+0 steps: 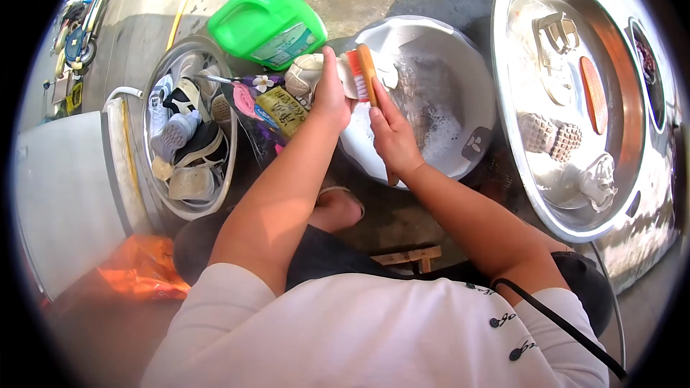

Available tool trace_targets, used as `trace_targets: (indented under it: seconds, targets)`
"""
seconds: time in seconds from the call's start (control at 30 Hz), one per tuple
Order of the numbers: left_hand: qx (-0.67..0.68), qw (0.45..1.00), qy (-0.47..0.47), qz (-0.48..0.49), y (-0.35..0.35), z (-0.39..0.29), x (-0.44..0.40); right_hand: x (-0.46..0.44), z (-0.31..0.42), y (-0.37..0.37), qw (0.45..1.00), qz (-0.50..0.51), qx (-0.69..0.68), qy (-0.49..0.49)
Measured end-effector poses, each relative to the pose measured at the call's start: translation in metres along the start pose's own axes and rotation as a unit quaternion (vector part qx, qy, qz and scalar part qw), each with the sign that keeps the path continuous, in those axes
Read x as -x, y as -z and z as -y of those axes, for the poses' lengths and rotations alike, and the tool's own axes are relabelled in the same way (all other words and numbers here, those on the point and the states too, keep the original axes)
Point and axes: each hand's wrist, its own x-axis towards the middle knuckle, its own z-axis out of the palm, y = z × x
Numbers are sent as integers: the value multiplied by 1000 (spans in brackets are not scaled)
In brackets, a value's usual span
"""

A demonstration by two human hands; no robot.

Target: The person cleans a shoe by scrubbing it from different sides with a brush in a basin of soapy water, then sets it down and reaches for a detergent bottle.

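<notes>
My right hand (394, 136) is wrapped round the wooden handle of a brush (367, 72) with red and white bristles. The bristles face left, against a pale shoe (305, 75). My left hand (332, 97) is at the shoe, its thumb pointing up and its other fingers mostly hidden behind the hand and shoe. Both hands are over the left rim of a grey-white basin (474, 86) holding foamy water. Another shoe lies partly under the water in the basin, its shape hard to make out.
A green jug (266, 18) stands behind my left hand. At left is a tub (159, 194) of several shoes, beside packets (282, 111). A large metal basin (507, 100) at right holds shoes in water and an orange brush (593, 95). A wooden stool (406, 255) is below.
</notes>
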Motion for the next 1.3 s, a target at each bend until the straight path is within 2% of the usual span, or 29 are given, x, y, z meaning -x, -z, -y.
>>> trace_targets:
  seconds: [0.03,0.1,0.13,0.2,0.23,0.27,0.3,0.33,0.4,0.47,0.5,0.53,0.57,0.6,0.67,0.73,0.77,0.8,0.87,0.9,0.93,0.97,1.03,1.07,1.13,1.17,1.2,1.27,1.3]
  targets:
    - [-44,999,-13,-22,4,-1,0,-1,5,-14,997,15,53,55]
    - [-62,997,-25,-24,8,-3,5,-12,26,-5,993,53,91,-45]
    - [-67,997,-40,-6,5,-6,7,-26,19,3,986,26,163,-26]
    - [-93,995,-47,1,16,3,2,-55,10,24,991,-6,99,-92]
    - [-290,950,-108,-50,22,6,3,-57,6,35,990,-8,99,-95]
    - [-471,860,-169,-96,25,8,0,-60,2,46,976,2,196,-94]
    - [-452,861,-222,-76,22,6,1,-62,-1,56,952,14,291,-93]
    - [-450,861,-224,-77,19,-3,3,-60,-5,65,955,-25,279,-102]
    - [-541,823,-164,-55,17,-18,4,-50,-15,83,943,-119,287,-121]
    - [-494,842,-199,-85,20,-4,-4,-53,-83,105,922,-156,324,-140]
    - [-405,887,-202,-98,18,2,-6,-49,-75,104,922,-157,325,-138]
    - [-312,922,-203,-111,17,5,-6,-40,-59,98,946,-112,186,-239]
    - [-313,921,-204,-114,17,1,-6,-33,-47,90,940,-60,41,-334]
    - [-267,937,-183,-131,15,-5,-5,-29,-44,80,940,-55,41,-334]
    - [-219,950,-163,-152,14,-13,-5,-20,-34,62,990,-73,33,-117]
    - [-114,963,-177,-166,14,-18,-11,-8,-18,44,990,-48,65,118]
    - [-140,960,-173,-168,21,-18,-19,-2,-9,35,980,0,92,177]
    - [-140,960,-176,-167,18,-21,-16,3,6,28,969,58,166,173]
    - [-364,901,-191,-140,5,-22,2,-1,21,3,952,49,255,164]
    - [-358,909,-184,-104,-3,-26,11,-5,34,0,952,47,255,162]
    - [-359,910,-182,-102,-1,-23,10,-14,53,0,953,41,280,107]
    - [-431,878,-194,-67,5,-18,8,-25,67,3,950,37,305,50]
    - [-534,823,-188,-35,4,-14,11,-44,76,11,944,25,327,37]
    - [-536,823,-188,-34,5,-14,10,-46,76,12,945,36,325,28]
    - [-345,918,-150,-124,11,-15,-1,-12,62,-2,949,83,292,85]
    - [-197,968,-69,-139,8,-23,3,3,48,-10,959,75,242,129]
    - [-195,968,-69,-141,6,-23,5,-2,51,-7,958,78,243,129]
    - [-353,916,-152,-112,5,-18,11,-27,57,8,935,70,341,67]
    - [-393,909,-112,-87,-4,-22,22,-44,54,15,934,27,350,66]
